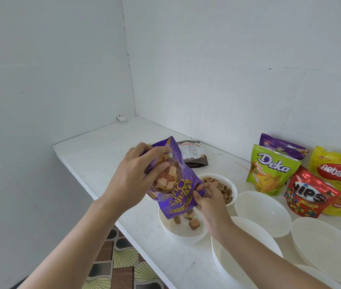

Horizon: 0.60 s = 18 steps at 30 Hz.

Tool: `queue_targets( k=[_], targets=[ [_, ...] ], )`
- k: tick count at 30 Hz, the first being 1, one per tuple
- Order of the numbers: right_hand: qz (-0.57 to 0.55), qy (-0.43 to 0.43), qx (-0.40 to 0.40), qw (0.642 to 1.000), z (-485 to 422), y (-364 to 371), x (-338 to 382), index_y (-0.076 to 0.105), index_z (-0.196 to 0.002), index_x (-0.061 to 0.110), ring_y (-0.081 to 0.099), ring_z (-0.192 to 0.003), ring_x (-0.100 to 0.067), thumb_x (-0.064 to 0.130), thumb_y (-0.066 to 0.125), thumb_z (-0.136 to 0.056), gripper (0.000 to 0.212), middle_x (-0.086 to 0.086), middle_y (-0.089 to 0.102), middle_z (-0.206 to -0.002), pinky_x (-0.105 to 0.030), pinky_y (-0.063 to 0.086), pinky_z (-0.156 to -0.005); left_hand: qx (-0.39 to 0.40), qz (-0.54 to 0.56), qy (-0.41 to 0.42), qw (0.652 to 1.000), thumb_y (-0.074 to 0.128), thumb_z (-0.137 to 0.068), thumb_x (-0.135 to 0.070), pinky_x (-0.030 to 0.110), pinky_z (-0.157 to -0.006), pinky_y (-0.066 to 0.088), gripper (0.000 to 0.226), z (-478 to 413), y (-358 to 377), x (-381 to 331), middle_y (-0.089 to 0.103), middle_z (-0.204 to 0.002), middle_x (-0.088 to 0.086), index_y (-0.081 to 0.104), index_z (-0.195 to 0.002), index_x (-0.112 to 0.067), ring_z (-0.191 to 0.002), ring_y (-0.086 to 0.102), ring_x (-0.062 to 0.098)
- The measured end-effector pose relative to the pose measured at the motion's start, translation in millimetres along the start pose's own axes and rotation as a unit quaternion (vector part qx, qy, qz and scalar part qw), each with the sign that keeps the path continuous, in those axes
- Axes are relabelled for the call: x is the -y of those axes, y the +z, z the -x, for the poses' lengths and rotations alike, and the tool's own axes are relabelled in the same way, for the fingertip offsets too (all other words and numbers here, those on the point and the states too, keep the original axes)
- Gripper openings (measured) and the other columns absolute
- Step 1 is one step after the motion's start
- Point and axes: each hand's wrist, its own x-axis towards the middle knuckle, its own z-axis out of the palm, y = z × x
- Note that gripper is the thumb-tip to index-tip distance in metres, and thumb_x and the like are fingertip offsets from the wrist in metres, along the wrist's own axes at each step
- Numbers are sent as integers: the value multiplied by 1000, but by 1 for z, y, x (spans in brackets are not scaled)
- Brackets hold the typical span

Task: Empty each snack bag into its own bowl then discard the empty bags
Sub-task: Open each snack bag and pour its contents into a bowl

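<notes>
Pouring: purple foil wafer bag (178, 187) upturned over small white bowl (186, 239) — so pieces (194, 223) drop in;
Left hand (132, 178): gripping bag's base;
Right hand (211, 202): pinching its mouth — steering

Left hand (132, 177) and right hand (211, 203), forearms bare (as far as seen).

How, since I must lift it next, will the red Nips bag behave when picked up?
The red Nips bag stands upright and bulging, so probably heavy for its size. Its glossy, creased foil will likely feel slippery and flex under fingers. Pushed high, it might tip.
</notes>
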Motion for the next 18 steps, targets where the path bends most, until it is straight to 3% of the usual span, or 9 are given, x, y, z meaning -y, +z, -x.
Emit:
queue_targets(
  k=[5, 11, 13, 18],
  targets=[
    [-1, 2, 1, 1000, 0, -1, 1, 51, -86, 8, 63, -83, -22, -12, 52, -96, 22, -13, 66, -91, -38, 53, -79, -1, 6, -5, 1000, 49, -99, -52, 38, -82, 56, 34, -3, 2, -1, 53, -112, -11, 60, -130, -42, -105, 54, 16],
    [-19, -96, 29, 995, -1, -1, 14, 53, -87, 9, 65, -81, -19, -8, 56, -96, 19, -11, 69, -87, -34, 52, -77, -124, -33, 41, 991, 59, -100, -36, 31, -79, 48, 29, -5, -8, -16, 57, -108, -7, 69, -127, -31, -98, 56, 18],
    [-19, -100, 29, 994, -1, -1, 16, 54, -87, 9, 65, -81, -19, -7, 56, -96, 19, -9, 69, -86, -33, 52, -76, -133, -50, 54, 988, 59, -100, -36, 28, -79, 46, 29, -5, -9, -20, 57, -108, -6, 69, -127, -30, -99, 55, 18],
    [46, 14, -33, 998, -4, -7, 3, 52, -83, 12, 58, -88, -24, -9, 52, -96, 24, -12, 62, -93, -39, 47, -82, 26, -39, 9, 999, 58, -98, -46, 36, -81, 55, 38, -5, 0, -15, 55, -110, -12, 57, -136, -40, -99, 56, 17]
  ],
)
